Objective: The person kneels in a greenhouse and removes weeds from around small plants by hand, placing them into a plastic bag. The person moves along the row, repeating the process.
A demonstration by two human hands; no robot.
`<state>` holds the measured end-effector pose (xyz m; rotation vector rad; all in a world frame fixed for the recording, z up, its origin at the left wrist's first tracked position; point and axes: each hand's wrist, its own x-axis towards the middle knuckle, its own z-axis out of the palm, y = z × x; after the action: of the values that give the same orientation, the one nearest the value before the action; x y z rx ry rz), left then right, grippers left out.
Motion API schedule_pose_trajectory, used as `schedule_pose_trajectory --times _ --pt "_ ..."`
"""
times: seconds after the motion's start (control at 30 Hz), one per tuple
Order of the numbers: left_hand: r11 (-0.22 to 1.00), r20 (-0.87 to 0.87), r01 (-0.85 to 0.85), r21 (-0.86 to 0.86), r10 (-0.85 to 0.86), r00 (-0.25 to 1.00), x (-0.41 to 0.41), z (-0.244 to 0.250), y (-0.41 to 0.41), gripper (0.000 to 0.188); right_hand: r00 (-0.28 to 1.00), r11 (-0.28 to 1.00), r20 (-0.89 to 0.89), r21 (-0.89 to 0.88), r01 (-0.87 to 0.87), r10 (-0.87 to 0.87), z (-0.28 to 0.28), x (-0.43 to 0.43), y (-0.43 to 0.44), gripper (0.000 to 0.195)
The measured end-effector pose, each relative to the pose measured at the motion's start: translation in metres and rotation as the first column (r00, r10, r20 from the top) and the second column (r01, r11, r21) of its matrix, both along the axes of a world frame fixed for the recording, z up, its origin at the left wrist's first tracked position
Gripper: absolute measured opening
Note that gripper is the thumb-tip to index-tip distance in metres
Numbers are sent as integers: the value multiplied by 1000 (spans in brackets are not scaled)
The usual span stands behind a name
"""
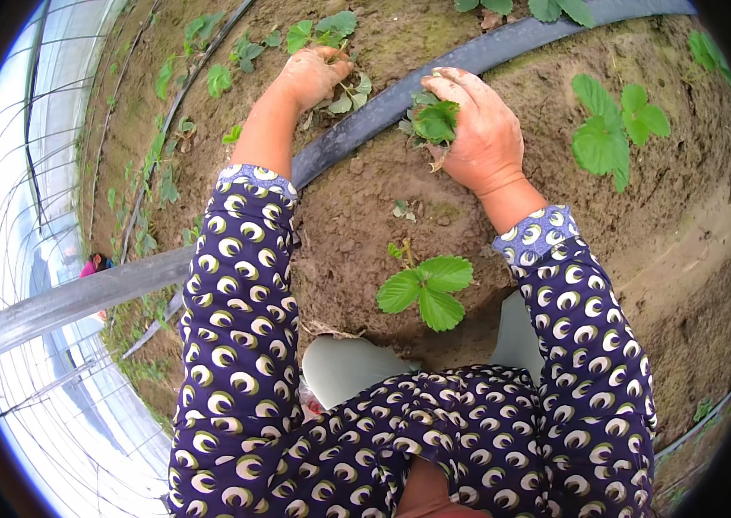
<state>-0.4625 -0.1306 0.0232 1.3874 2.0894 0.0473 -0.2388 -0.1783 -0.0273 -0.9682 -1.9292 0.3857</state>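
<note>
My left hand (318, 76), smeared with soil, reaches past the black irrigation hose (365, 120) to a small strawberry plant. Its fingers are bent down among the stems, and whether they grip one cannot be told. Green leaves (337, 27) of that plant stand just beyond the hand, and duller leaves (353, 96) droop beside it on the near side. On the right, my right hand (483, 123) is closed around a bunch of picked leaves (435, 121), some green and some withered, held over the near side of the hose. Nearer my body a three-leaved strawberry plant (430, 290) grows in the soil.
Another strawberry plant (602, 129) grows at the right. A grey pipe (93, 294) crosses at the left, before the greenhouse's clear film wall. Thin hoses (177, 103) and more plants line the left rows. A person in pink (92, 265) is far off at the left.
</note>
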Motion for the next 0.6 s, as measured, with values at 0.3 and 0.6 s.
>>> schedule_pose_trajectory --times 0.3,0.6 --pt "741 814 -635 220 219 538 -10 15 -15 30 1000 1000 -3 11 0 0 -2 -1 1 45" --pt "972 -103 6 237 19 995 21 34 17 25 1000 1000 -1 23 -4 4 -2 1 2 45"
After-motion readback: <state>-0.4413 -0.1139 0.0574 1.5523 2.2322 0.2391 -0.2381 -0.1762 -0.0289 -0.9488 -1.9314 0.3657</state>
